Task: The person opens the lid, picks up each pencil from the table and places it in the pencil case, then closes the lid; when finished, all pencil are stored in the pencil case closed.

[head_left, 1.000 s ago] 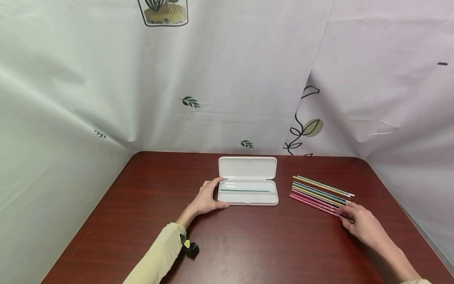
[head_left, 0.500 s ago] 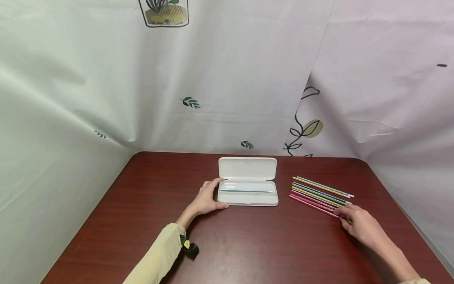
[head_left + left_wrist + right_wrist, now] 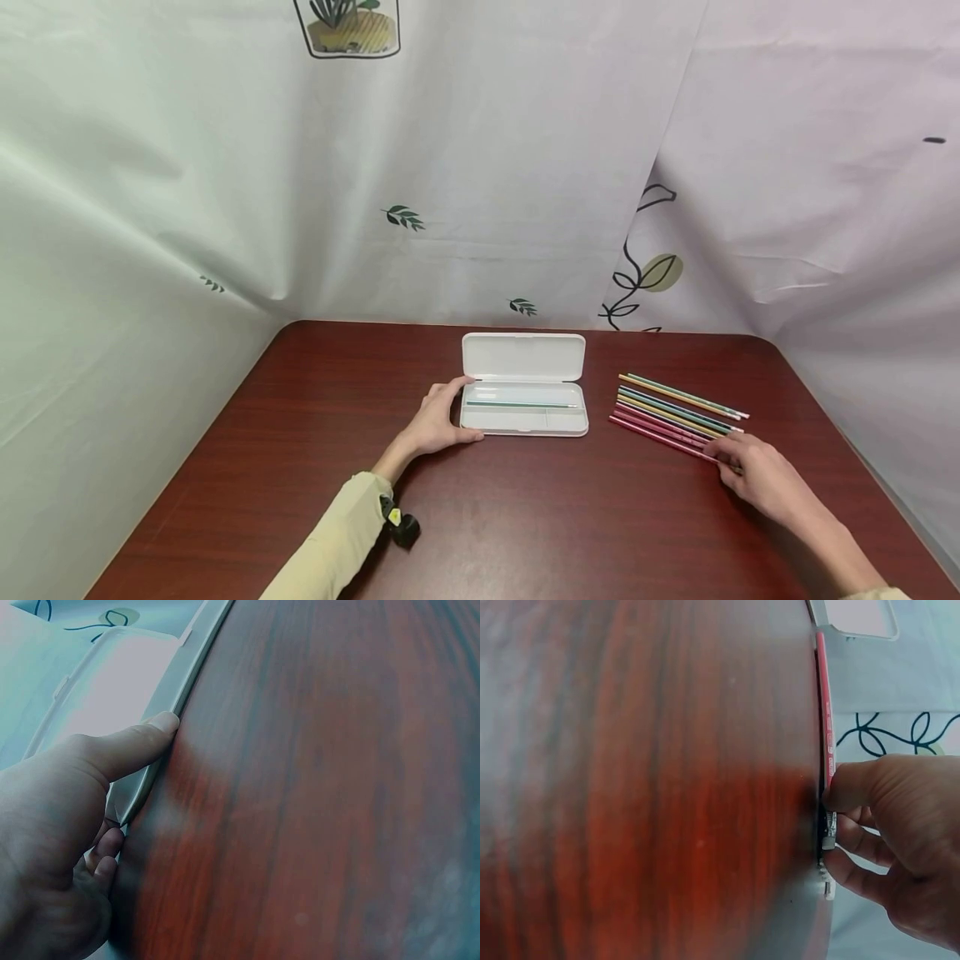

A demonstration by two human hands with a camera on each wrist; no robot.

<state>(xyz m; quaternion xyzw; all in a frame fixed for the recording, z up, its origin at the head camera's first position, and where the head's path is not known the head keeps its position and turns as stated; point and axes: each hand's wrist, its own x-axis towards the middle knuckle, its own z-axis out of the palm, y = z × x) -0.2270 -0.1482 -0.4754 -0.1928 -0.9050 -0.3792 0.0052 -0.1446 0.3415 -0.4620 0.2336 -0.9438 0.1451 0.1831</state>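
A white pencil case (image 3: 523,357) lies with its lid up near the back middle of the table; one green pencil (image 3: 521,404) rests inside. My left hand (image 3: 435,423) grips the case's left end, thumb (image 3: 154,735) on the front edge and fingers at the back corner. To the right of the case, several pencils (image 3: 678,406) in green, yellow, dark and pink lie side by side, slanting toward me. At the near side of this row, my right hand (image 3: 765,479) pinches a red pencil (image 3: 827,712) close to its eraser end. The fingertips hide part of it.
The dark red-brown wooden table (image 3: 540,517) has rounded far corners. A white curtain (image 3: 487,167) printed with plants hangs behind it and along both sides. A small black device (image 3: 405,529) is strapped at my left wrist.
My right hand has shifted slightly left, and the red pencil's far end has slid a little left and toward me, away from the row. My left hand and the case have stayed put.
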